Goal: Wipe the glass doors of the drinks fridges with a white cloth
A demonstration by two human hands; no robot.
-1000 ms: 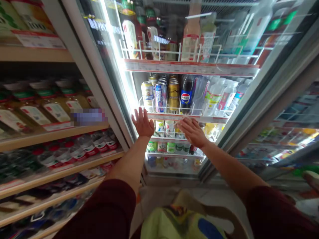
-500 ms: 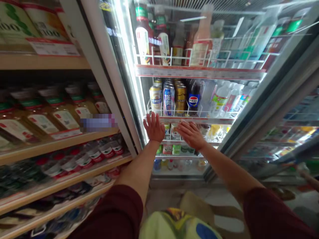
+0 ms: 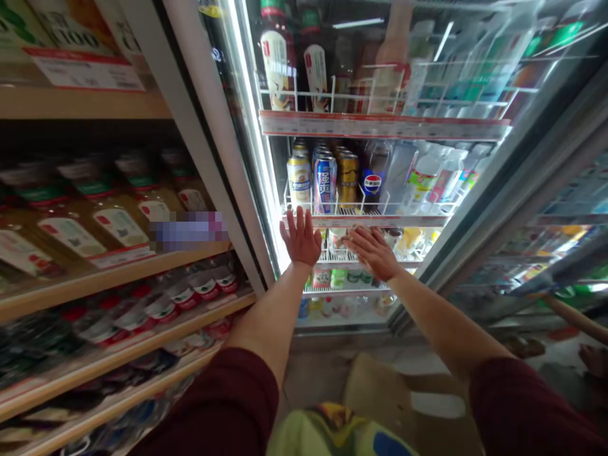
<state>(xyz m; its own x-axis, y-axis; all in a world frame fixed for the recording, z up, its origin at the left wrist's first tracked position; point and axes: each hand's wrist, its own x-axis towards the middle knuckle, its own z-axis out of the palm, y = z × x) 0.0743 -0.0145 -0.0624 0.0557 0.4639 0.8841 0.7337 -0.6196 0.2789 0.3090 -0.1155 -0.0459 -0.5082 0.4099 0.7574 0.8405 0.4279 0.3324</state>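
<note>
Both arms reach toward a lit drinks fridge with stocked shelves. My left hand (image 3: 304, 239) is open with its fingers spread, just below a white-and-gold can (image 3: 299, 180) and a blue can (image 3: 325, 185). My right hand (image 3: 373, 251) is open too, its fingers stretched out toward the left, below a gold can (image 3: 349, 180) and a dark cola bottle (image 3: 373, 180). Neither hand holds anything. Light streaks suggest glass in front of the shelves; whether my palms touch it I cannot tell. Parts of the lower shelves are hidden behind my hands.
Wooden shelves with juice bottles (image 3: 116, 221) run along the left, beside the fridge's metal frame (image 3: 209, 126). A shelf edge (image 3: 384, 125) with price strips crosses above the cans. A cardboard piece (image 3: 375, 392) lies on the floor. Part of another person's arm (image 3: 577, 320) shows at right.
The view has shifted slightly, so the shelves sit a little higher. Both hands stay open at about the same place before the fridge, slightly further right in the picture.
</note>
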